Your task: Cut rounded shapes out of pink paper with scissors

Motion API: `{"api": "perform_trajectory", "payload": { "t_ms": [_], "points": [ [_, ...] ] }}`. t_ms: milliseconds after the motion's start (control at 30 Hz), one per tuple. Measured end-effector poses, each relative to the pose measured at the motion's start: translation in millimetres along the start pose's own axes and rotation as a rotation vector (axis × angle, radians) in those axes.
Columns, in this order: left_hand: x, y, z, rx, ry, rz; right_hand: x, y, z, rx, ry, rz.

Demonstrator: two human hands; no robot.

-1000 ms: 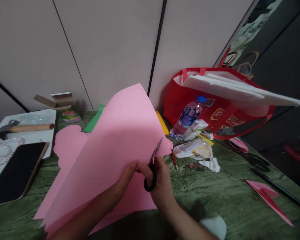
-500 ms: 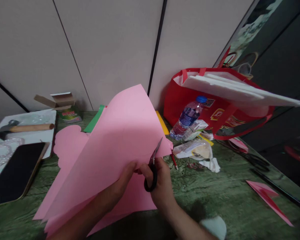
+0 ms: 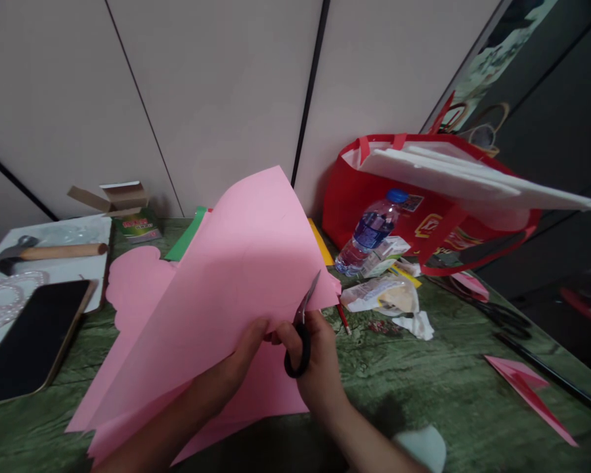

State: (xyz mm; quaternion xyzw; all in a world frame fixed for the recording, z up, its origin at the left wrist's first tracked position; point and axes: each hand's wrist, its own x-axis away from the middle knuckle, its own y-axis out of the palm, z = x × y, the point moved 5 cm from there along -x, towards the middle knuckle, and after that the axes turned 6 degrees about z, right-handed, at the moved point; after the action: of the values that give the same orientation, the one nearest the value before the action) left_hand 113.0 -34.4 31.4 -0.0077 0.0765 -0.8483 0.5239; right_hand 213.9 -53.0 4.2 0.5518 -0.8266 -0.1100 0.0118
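A large sheet of pink paper (image 3: 236, 256) rises in front of me, its upper part curling back. My left hand (image 3: 250, 341) pinches its lower edge, thumb on the near face and the other fingers hidden behind. My right hand (image 3: 320, 358) grips black-handled scissors (image 3: 303, 335), fingers through the loops. Their blades lie at the sheet's lower right edge, one blade visible over the pink face, pointing up and right. Below and to the left lie more pink sheets (image 3: 270, 387), one with a scalloped outline (image 3: 135, 279).
A red bag (image 3: 339, 190) holding white boards stands at the back right, behind a water bottle (image 3: 374, 226). Crumpled wrappers (image 3: 387, 295) and a folded pink scrap (image 3: 526, 387) lie rightward. A hammer (image 3: 64, 251), phone (image 3: 32, 338) and opened box (image 3: 135, 223) are on the left.
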Motion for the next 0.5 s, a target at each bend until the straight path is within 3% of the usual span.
{"api": "perform_trajectory", "payload": {
  "t_ms": [200,367,500],
  "points": [
    [0.1,-3.3,-7.1,-0.013,-0.009,0.074,-1.2,0.4,-0.2,-0.024,-0.008,-0.001],
    [5.0,-12.1,-25.5,-0.023,-0.137,0.262,-2.6,-0.6,-4.2,-0.049,-0.026,0.002],
    [6.2,-6.6,-28.9,0.044,-0.178,0.181,-3.1,-1.7,-8.4,-0.035,-0.067,0.012]
  ]
}}
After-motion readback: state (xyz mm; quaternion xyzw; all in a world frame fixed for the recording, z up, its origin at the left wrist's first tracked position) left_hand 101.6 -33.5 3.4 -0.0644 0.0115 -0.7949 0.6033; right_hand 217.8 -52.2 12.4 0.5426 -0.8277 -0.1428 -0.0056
